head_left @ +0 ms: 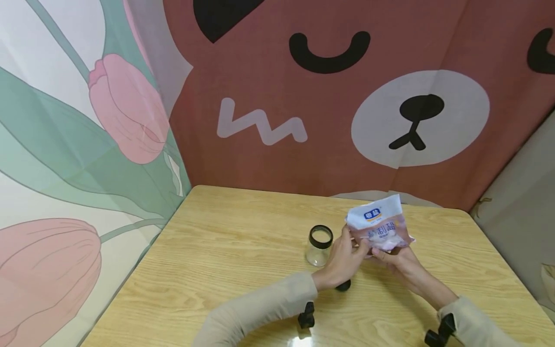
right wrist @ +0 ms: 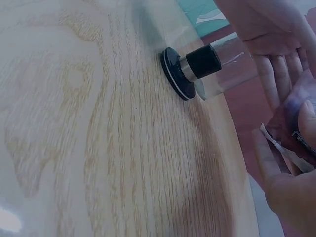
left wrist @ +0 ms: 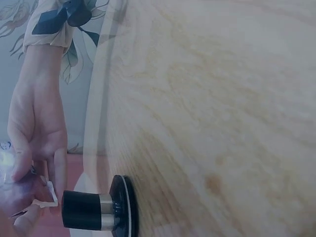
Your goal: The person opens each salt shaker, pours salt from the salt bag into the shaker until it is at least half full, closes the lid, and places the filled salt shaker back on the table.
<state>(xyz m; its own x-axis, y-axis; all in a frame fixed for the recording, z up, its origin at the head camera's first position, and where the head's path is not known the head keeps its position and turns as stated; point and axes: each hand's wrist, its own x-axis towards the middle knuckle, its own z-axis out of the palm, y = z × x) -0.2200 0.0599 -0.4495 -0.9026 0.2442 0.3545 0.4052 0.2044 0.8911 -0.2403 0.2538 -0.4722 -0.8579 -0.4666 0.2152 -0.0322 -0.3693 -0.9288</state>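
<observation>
Head view: salt pouch (head_left: 380,227) is up off the surface (head_left: 204,260), held in both hands, to the right of the glass jar (head_left: 320,244). Left hand (head_left: 344,258) has it by the near-left edge, thumb in front, fingers behind. Right hand (head_left: 404,268) grips from below, thumb over the lower edge, fingers under and behind. Neither hand is released. Can't tell if the pouch is cut; a pale edge shows between the hands in the wrist views, could be a seam or an opening.

Handling, my call: keep the right palm under the weight, left thumb and fingers close to the edge, no hard squeeze. Keep the printed end up until the edge is sorted. Watch the left forearm: the knobbed lid (left wrist: 105,211) sits close by on the surface and could get knocked.

Materials: pouch is thin, creased plastic film, white band over pink-purple print, fill slumped low, so likely to sag and shift. Jar is clear, round-walled, with a black collar; mouth uncovered. Lid is glossy black, cylindrical knob, silvery neck, wide disc with a pale ring, disc down. Surface is smooth, pale wood grain, glare at the near edge.
</observation>
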